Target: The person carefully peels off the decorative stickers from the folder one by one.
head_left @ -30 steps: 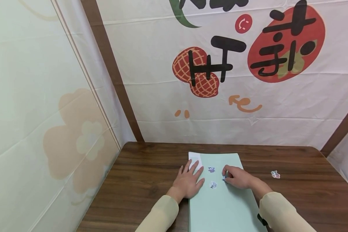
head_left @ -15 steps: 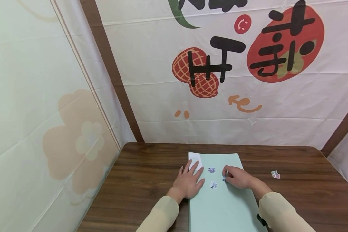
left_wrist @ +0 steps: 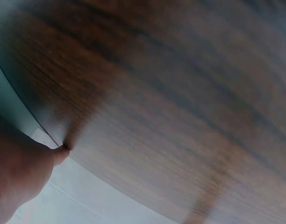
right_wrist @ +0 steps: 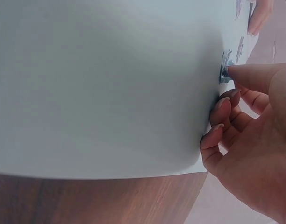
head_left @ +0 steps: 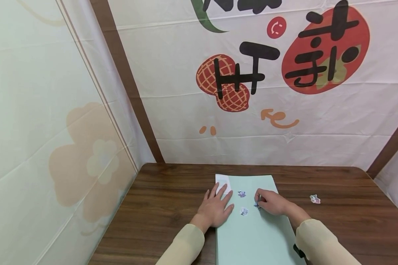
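Note:
A pale green board or pad [head_left: 252,239] lies on the wooden table. My left hand [head_left: 215,210] rests on its left side with fingers spread, partly over a white paper [head_left: 222,179]. On the board are two small patterned stickers, an upper sticker [head_left: 241,193] and a lower sticker [head_left: 244,211]. To their right, my right hand [head_left: 272,202] has its thumb and index finger on a bluish sticker [right_wrist: 225,67], close against the board. In the right wrist view the thumb covers part of that sticker and the other fingers curl at the board's surface.
Another small colourful sticker [head_left: 315,199] lies on the table [head_left: 345,221] to the right of the board. Behind the table hangs a white cloth [head_left: 185,151] with printed pictures and characters. A second cloth [head_left: 36,154] with a flower print hangs at the left.
The bluish sticker at my right fingertips has come lower and flatter against the board, with a slight shift of the fingers. My left hand stays in place.

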Demonstrator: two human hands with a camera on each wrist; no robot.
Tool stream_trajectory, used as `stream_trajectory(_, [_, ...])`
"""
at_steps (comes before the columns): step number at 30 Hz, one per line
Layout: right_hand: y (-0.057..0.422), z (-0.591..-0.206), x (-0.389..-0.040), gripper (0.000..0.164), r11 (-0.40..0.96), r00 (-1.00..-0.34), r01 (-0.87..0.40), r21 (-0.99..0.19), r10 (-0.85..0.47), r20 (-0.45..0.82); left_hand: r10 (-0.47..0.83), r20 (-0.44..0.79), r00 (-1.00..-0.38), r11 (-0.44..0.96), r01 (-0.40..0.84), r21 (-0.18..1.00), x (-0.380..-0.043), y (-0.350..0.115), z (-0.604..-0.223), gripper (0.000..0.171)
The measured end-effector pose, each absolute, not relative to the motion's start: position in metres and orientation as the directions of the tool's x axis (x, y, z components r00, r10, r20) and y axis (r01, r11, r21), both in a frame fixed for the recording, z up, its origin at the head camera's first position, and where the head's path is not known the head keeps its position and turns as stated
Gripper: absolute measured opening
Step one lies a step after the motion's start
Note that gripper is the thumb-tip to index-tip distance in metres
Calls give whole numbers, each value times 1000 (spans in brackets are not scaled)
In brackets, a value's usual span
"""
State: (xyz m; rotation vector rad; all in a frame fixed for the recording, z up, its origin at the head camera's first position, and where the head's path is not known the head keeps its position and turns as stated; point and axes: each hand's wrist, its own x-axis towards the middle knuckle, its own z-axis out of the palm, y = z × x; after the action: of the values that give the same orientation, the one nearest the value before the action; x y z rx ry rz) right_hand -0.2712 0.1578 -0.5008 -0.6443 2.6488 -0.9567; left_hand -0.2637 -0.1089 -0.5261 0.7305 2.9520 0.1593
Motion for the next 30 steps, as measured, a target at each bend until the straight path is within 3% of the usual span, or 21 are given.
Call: stream_trajectory(30, [161,-501,-271,4,656,-890,-255,-710,-446,-92,470,-72,-880,880,461,113,-265,-109,-528,60])
